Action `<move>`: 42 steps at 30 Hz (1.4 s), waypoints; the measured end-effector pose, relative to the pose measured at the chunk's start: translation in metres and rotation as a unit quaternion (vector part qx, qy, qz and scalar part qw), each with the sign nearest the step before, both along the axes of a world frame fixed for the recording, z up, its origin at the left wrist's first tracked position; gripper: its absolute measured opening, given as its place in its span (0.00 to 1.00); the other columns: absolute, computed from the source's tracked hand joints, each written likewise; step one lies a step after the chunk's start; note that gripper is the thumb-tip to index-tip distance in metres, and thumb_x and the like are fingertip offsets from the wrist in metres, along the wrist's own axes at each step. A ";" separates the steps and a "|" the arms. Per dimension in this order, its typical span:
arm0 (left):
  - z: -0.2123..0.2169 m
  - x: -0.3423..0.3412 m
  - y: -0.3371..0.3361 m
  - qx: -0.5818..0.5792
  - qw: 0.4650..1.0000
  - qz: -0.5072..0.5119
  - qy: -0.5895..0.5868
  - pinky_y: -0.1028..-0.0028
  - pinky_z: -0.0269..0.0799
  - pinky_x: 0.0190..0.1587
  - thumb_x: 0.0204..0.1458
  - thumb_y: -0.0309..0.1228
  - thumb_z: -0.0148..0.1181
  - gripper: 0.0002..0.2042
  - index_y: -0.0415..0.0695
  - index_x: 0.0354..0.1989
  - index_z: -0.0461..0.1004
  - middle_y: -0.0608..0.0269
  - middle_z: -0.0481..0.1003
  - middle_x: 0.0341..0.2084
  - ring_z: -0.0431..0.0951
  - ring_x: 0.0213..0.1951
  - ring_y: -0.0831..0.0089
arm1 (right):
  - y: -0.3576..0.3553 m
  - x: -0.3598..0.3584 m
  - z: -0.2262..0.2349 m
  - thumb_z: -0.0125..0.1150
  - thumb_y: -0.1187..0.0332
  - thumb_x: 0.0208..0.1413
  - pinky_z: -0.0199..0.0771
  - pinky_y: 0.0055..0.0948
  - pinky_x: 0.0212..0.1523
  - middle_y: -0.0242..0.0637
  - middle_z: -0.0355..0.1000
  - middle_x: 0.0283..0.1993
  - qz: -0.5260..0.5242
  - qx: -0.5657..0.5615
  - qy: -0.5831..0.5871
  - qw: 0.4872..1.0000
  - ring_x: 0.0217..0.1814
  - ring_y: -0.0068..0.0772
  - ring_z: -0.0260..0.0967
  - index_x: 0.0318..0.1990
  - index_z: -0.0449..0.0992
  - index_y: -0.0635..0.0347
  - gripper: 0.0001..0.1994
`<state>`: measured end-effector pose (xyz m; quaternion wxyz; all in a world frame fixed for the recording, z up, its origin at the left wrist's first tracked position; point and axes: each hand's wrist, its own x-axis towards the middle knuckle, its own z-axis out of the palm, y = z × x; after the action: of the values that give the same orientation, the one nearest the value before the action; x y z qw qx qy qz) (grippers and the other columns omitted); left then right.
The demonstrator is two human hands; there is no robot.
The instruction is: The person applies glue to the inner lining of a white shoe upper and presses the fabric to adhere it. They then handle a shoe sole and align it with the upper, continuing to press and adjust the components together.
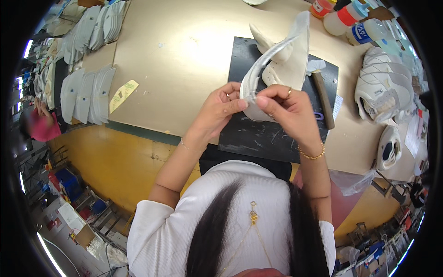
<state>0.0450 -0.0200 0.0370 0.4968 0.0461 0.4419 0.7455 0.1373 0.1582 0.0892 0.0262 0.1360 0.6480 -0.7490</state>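
Both hands up over the black rectangular work mat (258, 134), working one piece: a white shoe upper of soft sheet material with a grey curved edge band (281, 60). Left hand (217, 111) is closed in a pinch, thumb and fingertips on the lower end of the grey band; right hand (288, 113) is likewise closed, thumb and forefinger gripping the same lower edge from the other side, ring on one finger, gold bracelet at the wrist. The fingertips of the two hands nearly meet at the band. The upper stands tilted, its pointed flaps up toward the far side of the mat, the lower part hidden behind the right hand. On the mat just right of the hands lies a hammer with a dark brown wooden handle (324, 99), not touched. All this sits on a tan wooden workbench (175, 60). Right side of bench: a stack of finished white shoe uppers with stitched panels (383, 87), well apart from the hands. Left side: rows of flat white cut pieces (85, 94) and a yellowish paper tag (122, 94). Far right edge: white plastic bottles with red and blue labels (350, 21).
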 end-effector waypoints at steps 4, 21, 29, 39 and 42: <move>0.007 -0.002 0.031 0.045 0.999 0.006 -0.022 0.73 0.71 0.53 0.46 0.35 0.73 0.29 0.39 0.52 0.64 0.60 0.76 0.43 0.77 0.45 0.73 | 0.028 0.006 0.019 0.63 0.69 0.59 0.72 0.17 0.31 0.31 0.76 0.30 0.007 0.078 0.010 0.997 0.29 0.16 0.72 0.39 0.79 0.69 0.10; 0.022 0.002 0.019 -0.181 0.884 0.153 0.403 0.76 0.72 0.44 0.50 0.31 0.70 0.18 0.36 0.43 0.69 0.56 0.76 0.37 0.76 0.40 0.74 | 0.029 -0.009 -0.002 0.60 0.69 0.61 0.78 0.19 0.38 0.35 0.77 0.33 0.039 -0.054 -0.009 0.998 0.34 0.18 0.75 0.40 0.77 0.70 0.10; 0.058 0.012 -0.013 -0.259 0.906 0.119 0.312 0.81 0.72 0.36 0.56 0.24 0.62 0.09 0.32 0.43 0.76 0.61 0.78 0.35 0.76 0.36 0.80 | -0.012 -0.036 -0.023 0.59 0.69 0.58 0.76 0.21 0.35 0.40 0.78 0.28 0.105 0.087 0.068 0.988 0.31 0.24 0.78 0.37 0.78 0.70 0.10; 0.052 0.008 -0.009 -0.309 0.874 0.114 0.356 0.84 0.64 0.25 0.55 0.21 0.59 0.08 0.31 0.43 0.76 0.63 0.77 0.29 0.71 0.26 0.85 | -0.019 -0.040 -0.031 0.64 0.67 0.52 0.74 0.23 0.28 0.41 0.76 0.25 0.040 0.137 0.076 0.987 0.25 0.24 0.77 0.31 0.76 0.70 0.11; 0.050 0.007 -0.008 -0.320 0.870 0.112 0.358 0.84 0.65 0.26 0.55 0.21 0.60 0.08 0.31 0.42 0.76 0.63 0.77 0.29 0.71 0.28 0.85 | -0.020 -0.038 -0.039 0.64 0.67 0.53 0.74 0.20 0.30 0.38 0.76 0.27 0.033 0.131 0.065 0.989 0.28 0.21 0.76 0.33 0.76 0.70 0.11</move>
<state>0.0520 -0.0285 0.0869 0.2055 0.0991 0.8059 0.5464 0.0990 0.1383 0.0504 -0.0088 0.0680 0.7451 -0.6634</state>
